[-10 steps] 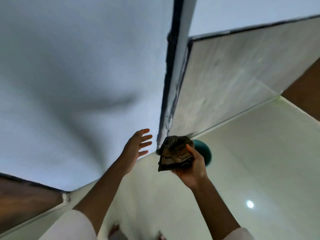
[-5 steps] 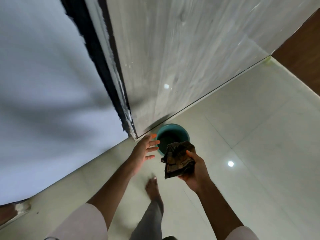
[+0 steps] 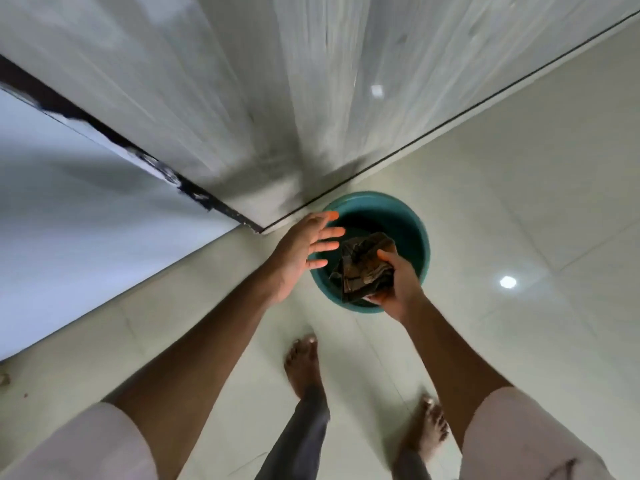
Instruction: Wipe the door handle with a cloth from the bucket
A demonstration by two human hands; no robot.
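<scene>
No readable text or labels, though motion blurs the view.

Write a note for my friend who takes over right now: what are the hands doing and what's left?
Right hand: gripping the dark, crumpled patterned cloth, held over the round teal plastic bucket.
Left hand: open, empty, fingers spread beside the bucket's rim.
The bucket stands on the pale tiled floor, close to the corner of the grey wall panel.
Done: cloth is in hand.
Left: the door handle is not in view, so whether it has been wiped cannot be told. Find it and check.
</scene>
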